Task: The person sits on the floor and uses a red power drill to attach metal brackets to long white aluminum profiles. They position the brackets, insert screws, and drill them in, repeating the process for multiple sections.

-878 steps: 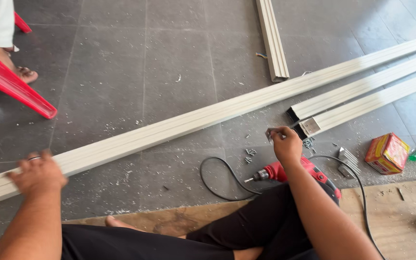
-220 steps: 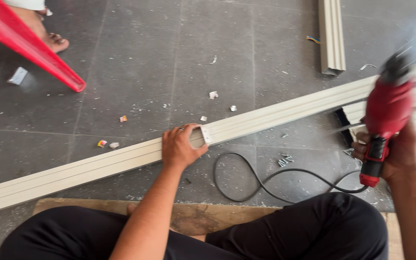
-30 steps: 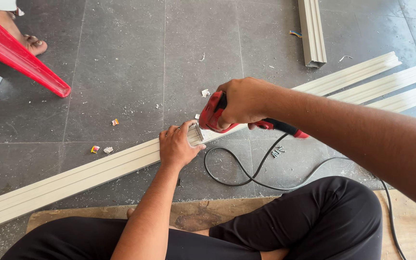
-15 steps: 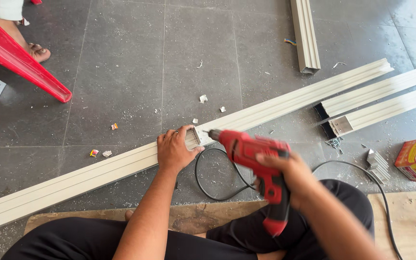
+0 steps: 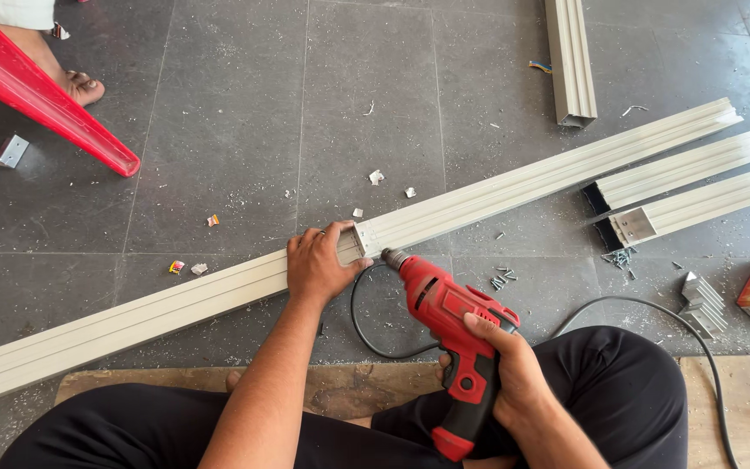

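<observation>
Item: long pale rail (image 5: 514,184), lying on the floor; stiff, likely light, smooth, best pinned from above. My left hand (image 5: 319,267) clamps it at the bracket (image 5: 359,238). My right hand (image 5: 509,372) grips the red drill (image 5: 449,330), weighty, by its handle.

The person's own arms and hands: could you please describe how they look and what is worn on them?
Both forearms are bare, with no sleeve in view. The left hand wears no glove and shows no ring that can be made out. The right hand is also ungloved, with no watch or band at the wrist. Black trousers cover the legs below.
</observation>
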